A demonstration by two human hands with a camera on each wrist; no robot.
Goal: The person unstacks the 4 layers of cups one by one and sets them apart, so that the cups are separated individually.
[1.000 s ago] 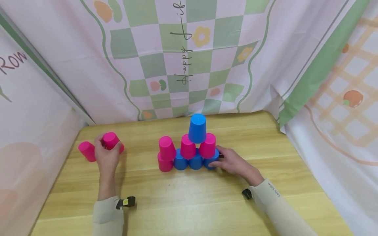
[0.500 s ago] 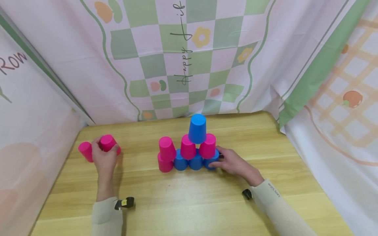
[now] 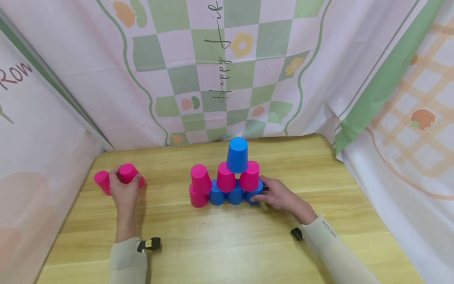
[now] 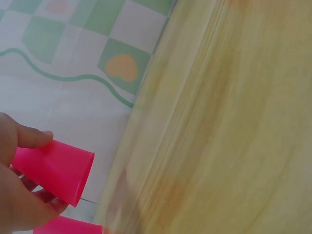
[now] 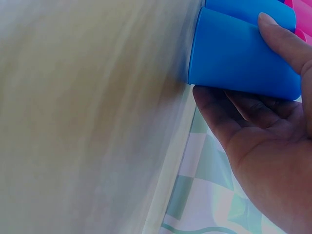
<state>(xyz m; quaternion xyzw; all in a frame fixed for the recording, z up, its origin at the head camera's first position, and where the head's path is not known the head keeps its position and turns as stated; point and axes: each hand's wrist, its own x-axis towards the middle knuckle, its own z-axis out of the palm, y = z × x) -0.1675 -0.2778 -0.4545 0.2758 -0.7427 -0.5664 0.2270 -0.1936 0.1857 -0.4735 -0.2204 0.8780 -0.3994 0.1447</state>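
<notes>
At the left of the table, my left hand (image 3: 123, 193) grips an upside-down pink cup (image 3: 128, 172), thumb on one side and fingers on the other. In the left wrist view that cup (image 4: 58, 168) is close to the tabletop. Another pink cup (image 3: 102, 181) stands just left of this hand. My right hand (image 3: 281, 196) holds the blue cup (image 3: 253, 195) at the right end of a cup stack, its thumb across the front. In the right wrist view, fingers (image 5: 253, 109) lie along the side of this blue cup (image 5: 239, 56).
Beside the held blue cup are two more blue base cups (image 3: 235, 196) and a pink base cup (image 3: 198, 197). Pink cups (image 3: 200, 179) make the second row, with a gap in it. One blue cup (image 3: 237, 155) tops the right part. A curtain (image 3: 227, 79) hangs behind the table (image 3: 220, 248).
My left hand has moved a little left and toward me with the pink cup, nearer the other pink cup. The right hand and the stack have stayed put.
</notes>
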